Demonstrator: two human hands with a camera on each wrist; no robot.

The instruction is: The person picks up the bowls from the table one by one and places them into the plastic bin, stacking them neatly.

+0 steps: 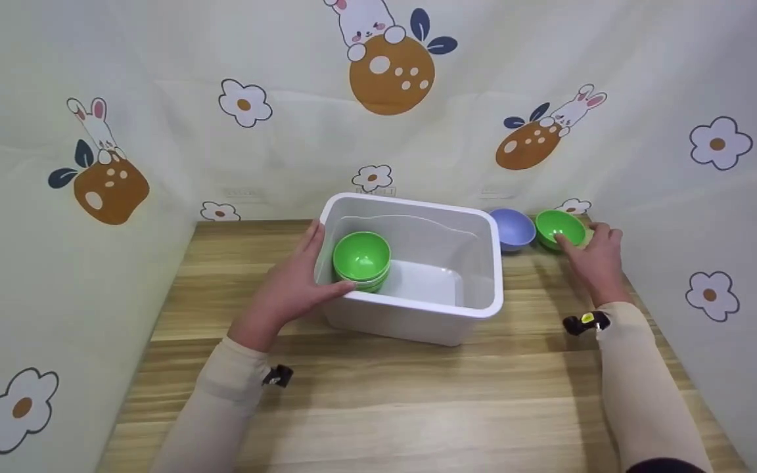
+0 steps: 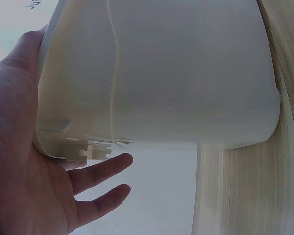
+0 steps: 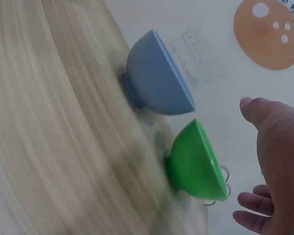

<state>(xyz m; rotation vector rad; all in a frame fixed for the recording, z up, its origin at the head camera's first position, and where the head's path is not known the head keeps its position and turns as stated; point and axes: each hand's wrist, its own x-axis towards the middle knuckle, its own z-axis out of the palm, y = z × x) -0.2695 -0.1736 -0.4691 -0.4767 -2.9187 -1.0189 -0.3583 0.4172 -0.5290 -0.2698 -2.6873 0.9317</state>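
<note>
A white plastic bin [image 1: 483, 263] stands mid-table with a stack of green bowls [image 1: 361, 261] inside at its left end. My left hand [image 1: 296, 279] lies against the bin's near-left corner, fingers straight along the side wall and thumb by the front rim. In the left wrist view the left hand [image 2: 24, 127] has its palm flat on the bin [image 2: 161, 73]. My right hand [image 1: 589, 253] is spread beside a single green bowl [image 1: 559, 228]. In the right wrist view the right hand [image 3: 247, 161] is apart from that green bowl [image 3: 193, 161]. A blue bowl [image 1: 512, 228] [image 3: 154, 78] stands just left of it.
Cloth walls printed with flowers and rabbits close in the wooden table [image 1: 378, 407] at the back and both sides, and the two loose bowls sit in the far right corner. The bin's right half [image 1: 431, 282] holds nothing.
</note>
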